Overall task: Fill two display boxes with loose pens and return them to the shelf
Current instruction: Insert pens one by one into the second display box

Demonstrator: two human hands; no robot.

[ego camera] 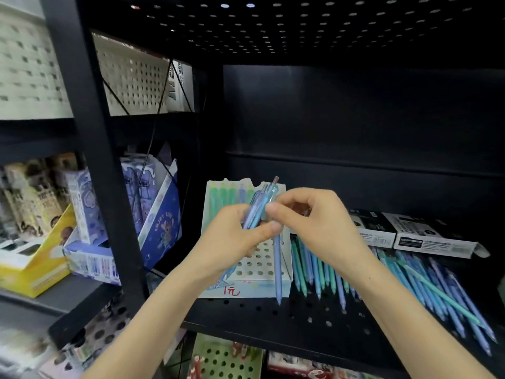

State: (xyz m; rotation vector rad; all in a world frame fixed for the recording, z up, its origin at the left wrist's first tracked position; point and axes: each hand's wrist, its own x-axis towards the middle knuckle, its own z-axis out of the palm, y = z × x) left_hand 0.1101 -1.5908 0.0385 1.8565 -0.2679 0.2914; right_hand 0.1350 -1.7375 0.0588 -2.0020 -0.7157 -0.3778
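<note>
In the head view, at the centre of the frame, your left grip [232, 239] is curling round a small bundle of pens [255, 212]. It is holding them tilted, with their clicker ends pointing up and to the right. That probably serves to line them up while leaving the tips free to go downward.

Your right grip [314, 222] is meeting it from the right. Thumb and forefinger are pinching a single blue pen [278, 266], which is hanging nearly upright with its tip low, in front of the box's front right corner. Held like that, it looks ready either to join the bundle or to drop into a hole.

Right behind your hands, the display box [254, 289] is standing on the black perforated shelf [273, 318]. Its holed insert is sloping toward you, so the openings are easy to aim at. The holes that show are carrying no pens. Whether the green shapes on its back panel are real pens or print, I cannot tell.

To the right of the box, the loose pens [396, 277] are lying fanned on the shelf with their tips toward you, within easy reach of your right side. Two black-and-white cartons [410, 233] are lying behind them.

I judge the filling barely begun, and I am not making out a second box on this shelf.
</note>
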